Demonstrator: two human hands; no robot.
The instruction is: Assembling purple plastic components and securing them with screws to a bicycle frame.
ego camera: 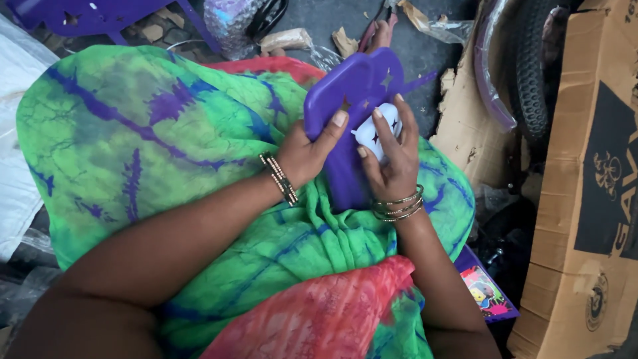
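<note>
A purple plastic panel [352, 86] with star-shaped cut-outs rests on my lap, which is draped in green, blue and red cloth [166, 133]. My left hand [307, 151] grips the panel's left edge, thumb pressed on its face. My right hand [392, 154] holds a small white plastic piece [374, 133] with star cut-outs against the panel's front. Both wrists wear metal bangles.
A large cardboard box [588, 199] stands at the right, with a black tyre and purple mudguard [525, 66] behind it. Another purple plastic part [93, 14] lies at the top left. Bubble wrap, paper scraps and a colourful booklet [488, 292] lie on the ground.
</note>
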